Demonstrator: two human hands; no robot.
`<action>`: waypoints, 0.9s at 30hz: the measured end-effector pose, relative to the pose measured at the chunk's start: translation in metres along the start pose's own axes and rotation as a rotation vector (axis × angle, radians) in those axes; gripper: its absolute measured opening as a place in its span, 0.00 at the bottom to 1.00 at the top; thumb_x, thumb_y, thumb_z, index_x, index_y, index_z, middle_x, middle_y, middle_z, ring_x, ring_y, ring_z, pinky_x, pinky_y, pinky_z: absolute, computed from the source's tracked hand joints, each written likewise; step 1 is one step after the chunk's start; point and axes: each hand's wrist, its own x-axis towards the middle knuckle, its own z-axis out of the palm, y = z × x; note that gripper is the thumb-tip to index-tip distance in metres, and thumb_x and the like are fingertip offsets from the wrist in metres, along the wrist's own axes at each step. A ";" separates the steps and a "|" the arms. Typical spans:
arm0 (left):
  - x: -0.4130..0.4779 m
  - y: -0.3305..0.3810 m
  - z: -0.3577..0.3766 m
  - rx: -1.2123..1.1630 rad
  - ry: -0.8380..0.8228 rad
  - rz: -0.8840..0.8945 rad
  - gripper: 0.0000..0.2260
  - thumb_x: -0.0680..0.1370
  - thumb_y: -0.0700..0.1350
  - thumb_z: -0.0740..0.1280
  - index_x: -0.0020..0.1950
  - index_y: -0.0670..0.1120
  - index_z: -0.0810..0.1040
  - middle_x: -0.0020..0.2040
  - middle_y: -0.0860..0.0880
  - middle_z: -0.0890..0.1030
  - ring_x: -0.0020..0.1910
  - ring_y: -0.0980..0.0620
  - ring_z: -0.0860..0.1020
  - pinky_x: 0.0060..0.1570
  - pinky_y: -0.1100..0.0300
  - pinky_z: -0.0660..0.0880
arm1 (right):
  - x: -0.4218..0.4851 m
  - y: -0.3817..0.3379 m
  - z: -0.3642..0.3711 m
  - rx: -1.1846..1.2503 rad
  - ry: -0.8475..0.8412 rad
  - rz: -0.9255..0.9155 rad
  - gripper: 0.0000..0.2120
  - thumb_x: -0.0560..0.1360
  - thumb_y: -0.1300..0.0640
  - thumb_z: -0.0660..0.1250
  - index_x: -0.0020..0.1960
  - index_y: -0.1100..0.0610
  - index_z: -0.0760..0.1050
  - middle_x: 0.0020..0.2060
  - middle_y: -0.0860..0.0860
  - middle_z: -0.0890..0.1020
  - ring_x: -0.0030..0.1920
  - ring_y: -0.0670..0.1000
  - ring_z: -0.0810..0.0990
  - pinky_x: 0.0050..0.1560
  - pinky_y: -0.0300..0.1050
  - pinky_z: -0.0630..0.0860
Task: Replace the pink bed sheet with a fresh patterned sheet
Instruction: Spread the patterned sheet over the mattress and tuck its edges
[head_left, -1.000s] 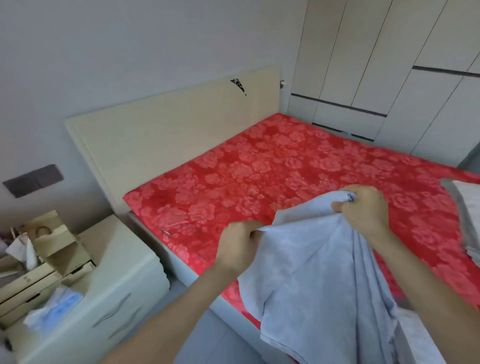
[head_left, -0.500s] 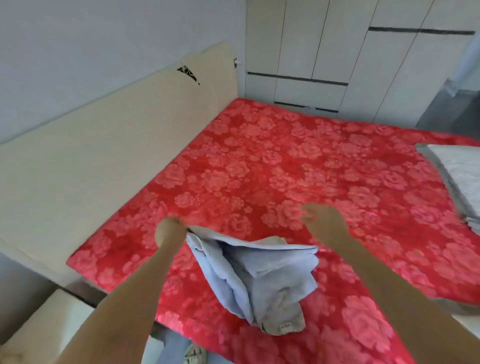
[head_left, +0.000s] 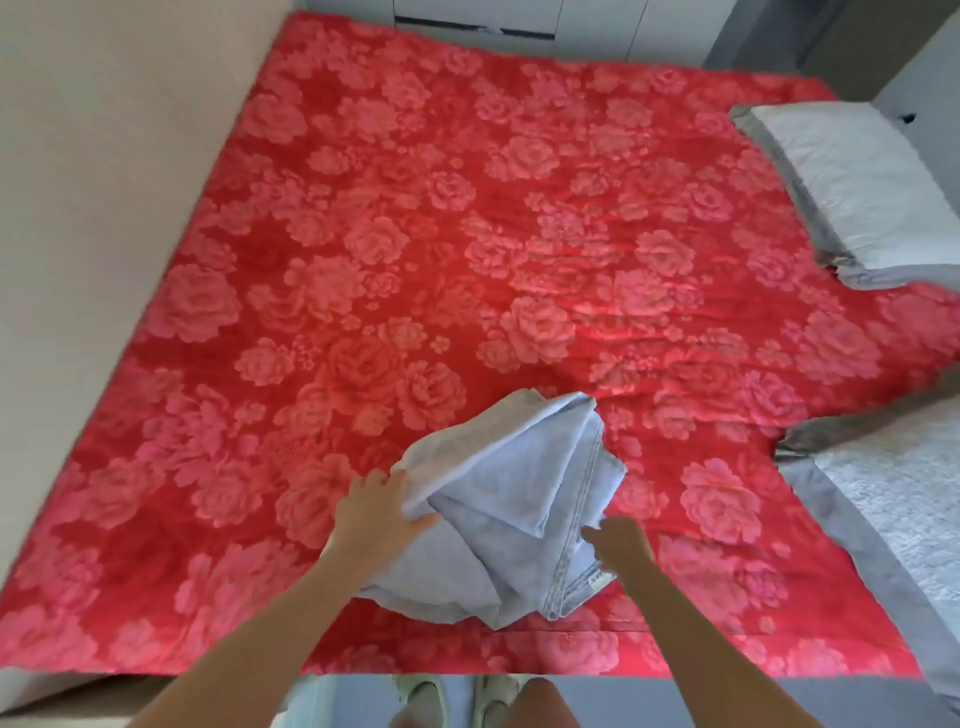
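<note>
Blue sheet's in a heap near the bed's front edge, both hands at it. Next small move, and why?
Probably: right hand pinches the stitched hem at its fingertips and draws it rightward to open the top fold. The blue sheet lies bunched in layers, left hand at its left fold, and the red floral cover lies flat beyond it.

The bed cover (head_left: 467, 234) is red with large pink roses. The bundled sheet (head_left: 509, 493) is plain pale blue. The far right pillow (head_left: 852, 176) is white, bordered grey. The headboard (head_left: 104, 182) is beige.
</note>
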 end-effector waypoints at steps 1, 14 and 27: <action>0.003 0.006 0.016 0.053 -0.058 -0.006 0.30 0.73 0.64 0.63 0.70 0.52 0.63 0.61 0.48 0.72 0.59 0.46 0.71 0.55 0.53 0.72 | 0.013 0.013 0.013 0.036 -0.008 0.077 0.13 0.72 0.57 0.69 0.32 0.57 0.69 0.30 0.52 0.71 0.35 0.53 0.72 0.43 0.53 0.75; 0.079 -0.036 0.005 -0.077 0.299 -0.107 0.07 0.74 0.33 0.61 0.48 0.38 0.77 0.35 0.42 0.78 0.35 0.40 0.77 0.32 0.56 0.63 | 0.046 0.015 0.087 0.329 0.133 0.291 0.12 0.71 0.60 0.69 0.52 0.66 0.78 0.38 0.56 0.78 0.40 0.57 0.77 0.41 0.46 0.73; 0.131 -0.044 -0.256 -0.010 0.613 -0.082 0.09 0.78 0.45 0.63 0.53 0.40 0.77 0.46 0.34 0.80 0.47 0.32 0.77 0.44 0.45 0.73 | -0.025 -0.126 -0.183 0.162 0.684 -0.360 0.06 0.73 0.63 0.65 0.39 0.60 0.81 0.31 0.60 0.79 0.35 0.60 0.76 0.33 0.48 0.64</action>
